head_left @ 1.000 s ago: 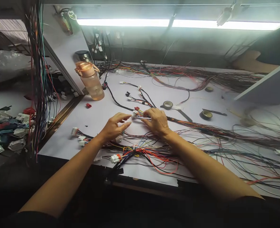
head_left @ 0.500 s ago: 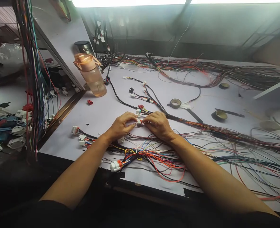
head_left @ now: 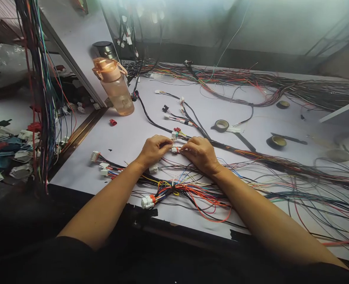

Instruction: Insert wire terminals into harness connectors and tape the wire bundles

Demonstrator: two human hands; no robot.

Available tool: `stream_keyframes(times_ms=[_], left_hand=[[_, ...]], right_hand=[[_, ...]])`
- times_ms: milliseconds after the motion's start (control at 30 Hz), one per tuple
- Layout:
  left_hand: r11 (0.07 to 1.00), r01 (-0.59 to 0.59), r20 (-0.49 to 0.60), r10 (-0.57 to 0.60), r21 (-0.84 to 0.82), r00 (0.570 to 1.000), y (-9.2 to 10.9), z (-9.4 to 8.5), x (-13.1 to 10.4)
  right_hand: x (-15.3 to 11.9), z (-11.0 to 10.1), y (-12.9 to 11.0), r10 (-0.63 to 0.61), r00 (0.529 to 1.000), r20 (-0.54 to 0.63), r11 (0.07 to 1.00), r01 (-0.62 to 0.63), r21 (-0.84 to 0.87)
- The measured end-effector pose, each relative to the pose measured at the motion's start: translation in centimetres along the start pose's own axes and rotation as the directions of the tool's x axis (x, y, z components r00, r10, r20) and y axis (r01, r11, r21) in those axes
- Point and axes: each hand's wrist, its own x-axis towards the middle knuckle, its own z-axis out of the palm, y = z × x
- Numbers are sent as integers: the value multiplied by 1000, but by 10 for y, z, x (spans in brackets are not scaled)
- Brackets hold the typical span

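While left hand (head_left: 154, 151) curls, right hand (head_left: 202, 154) arched, pinching connector (head_left: 175, 150)

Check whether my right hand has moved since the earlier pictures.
Yes. Judged against the nearest tape roll, your right hand has shifted a little closer to you.

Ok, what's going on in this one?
A person is working on wiring at a bench. The right hand appears to hold a small white-and-orange connector by its wire end. The left hand has its fingertips close beside it; whether they grip anything is too small to tell. A dark wire harness lies just beyond, and a loose wire bundle lies nearer the person.
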Motion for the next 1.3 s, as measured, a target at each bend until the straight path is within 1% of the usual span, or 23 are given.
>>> stream_keyframes(times_ms=[67,133,167,200,267,333,367,433,500,567,633,700,767,833,867,900,967,1000,1067,1167,1233,1300], left_hand=[[1000,11,-63,-12,-18,998,3,-8,0],[1000,24,-110,-25,-6,994,6,-23,0],[999,38,-110,-36,19,993,8,-32,0],[997,60,-89,-55,53,994,9,-42,-2],[984,106,14,-109,142,994,12,-59,-7],[968,112,147,-147,225,978,13,-69,-14],[963,97,207,-151,251,967,14,-71,-19],[959,53,306,-141,279,941,14,-69,-27],[954,24,366,-138,299,921,14,-64,-34],[948,20,388,-149,318,910,15,-60,-37],[947,38,388,-167,318,907,19,-58,-37],[957,52,362,-158,286,919,27,-58,-35],[976,35,306,-102,217,947,39,-57,-31],[996,22,256,-43,83,966,51,-52,-29],[999,34,239,-30,-12,970,55,-48,-28],[991,65,228,-37,-118,973,58,-43,-28],[938,146,195,-87,-313,977,57,-30,-30],[905,185,176,-125,-383,976,55,-24,-32],[853,232,137,-190,-468,972,48,-15,-36],[834,257,109,-234,-488,966,41,-14,-38],[858,249,96,-231,-449,968,40,-21,-31],[911,211,68,-200,-355,977,38,-29,-18]], right_hand=[[-1,1,-1,31,999,-7,999,-31,24],[-2,0,-3,47,999,-9,996,-47,76],[-2,-2,-3,57,998,-16,993,-55,104],[-2,-4,-4,70,997,-27,990,-66,128],[1,-10,-6,93,995,-33,984,-87,155],[6,-18,-8,103,995,18,984,-104,145],[8,-23,-9,102,993,59,986,-109,130],[10,-32,-12,90,986,139,990,-104,98],[6,-38,-17,58,980,193,995,-73,72],[-5,-40,-22,21,976,217,998,-33,48],[-19,-41,-28,-13,980,199,1000,8,27],[-33,-39,-33,-43,991,128,999,41,15],[-42,-38,-37,-53,998,32,998,52,20],[-46,-35,-40,-46,997,-68,998,50,49],[-46,-33,-41,-43,993,-111,996,51,70],[-46,-31,-41,-41,989,-145,995,54,88],[-45,-25,-42,-37,983,-180,993,56,106],[-46,-22,-42,-38,983,-180,993,57,102],[-47,-16,-41,-46,985,-169,995,61,81],[-50,-13,-39,-37,984,-172,995,53,87],[-52,-13,-39,-16,981,-192,994,37,107],[-52,-15,-39,-14,979,-204,992,39,118]])
